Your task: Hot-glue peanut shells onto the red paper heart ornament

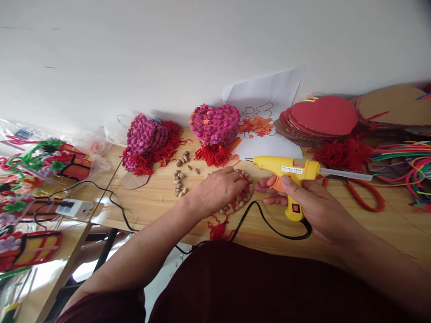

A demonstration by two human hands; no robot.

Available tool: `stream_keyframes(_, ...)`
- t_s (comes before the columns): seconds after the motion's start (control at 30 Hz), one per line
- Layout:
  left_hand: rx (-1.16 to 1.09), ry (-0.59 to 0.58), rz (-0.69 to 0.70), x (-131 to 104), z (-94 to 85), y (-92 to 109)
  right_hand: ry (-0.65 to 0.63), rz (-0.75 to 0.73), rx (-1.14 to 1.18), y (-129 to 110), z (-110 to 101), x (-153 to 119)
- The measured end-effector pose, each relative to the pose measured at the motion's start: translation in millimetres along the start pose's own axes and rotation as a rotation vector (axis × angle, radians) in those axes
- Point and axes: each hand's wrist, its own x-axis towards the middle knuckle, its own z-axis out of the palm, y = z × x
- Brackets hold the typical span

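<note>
My right hand grips a yellow hot glue gun, its nozzle pointing left and a clear glue stick sticking out behind. Under my left hand lies a red board edged with peanuts, with a red yarn tassel at its near end. The left fingers are bent together and pressed down over the board; whatever is between their tips is hidden. Loose peanuts lie on the wooden table to the left of this hand.
Purple peanut-covered hearts stand along the wall. Orange star cutouts rest on white paper. Stacked red heart boards and red-handled pliers are at right. The gun's black cord loops near the front edge, towards a power strip.
</note>
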Motion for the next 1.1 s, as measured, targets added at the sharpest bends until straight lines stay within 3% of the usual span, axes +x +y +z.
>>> stream_keyframes(0.17,-0.076,-0.003,-0.028,1,0.4,-4,-0.002,-0.002,0.013,1,-1,0)
stream_keyframes(0.27,-0.289,0.125,-0.146,-4,-3.8,-5,0.014,-0.015,0.044,-1,0,-2)
stream_keyframes(0.37,-0.681,0.292,-0.442,-18,-5.3,-5,0.019,-0.01,0.051,-2,-1,-5)
stream_keyframes(0.47,-1.201,0.307,-0.732,-32,-1.2,-4,-0.011,0.028,-0.035,-4,-3,-10)
stream_keyframes(0.53,-1.468,0.331,-0.819,-39,2.6,-4,-0.049,0.026,-0.092,-6,-4,-12)
stream_keyframes(0.73,-1.811,0.492,-0.904,-41,7.5,0,-0.094,-0.043,-0.154,-18,5,-22)
stream_keyframes(0.93,-1.954,0.43,-0.923,-40,9.7,6,-0.101,-0.04,-0.208,-12,9,-31)
stream_keyframes(1.1,-1.993,0.388,-0.897,-40,8.8,8,-0.162,-0.138,-0.378,-2,2,-31)
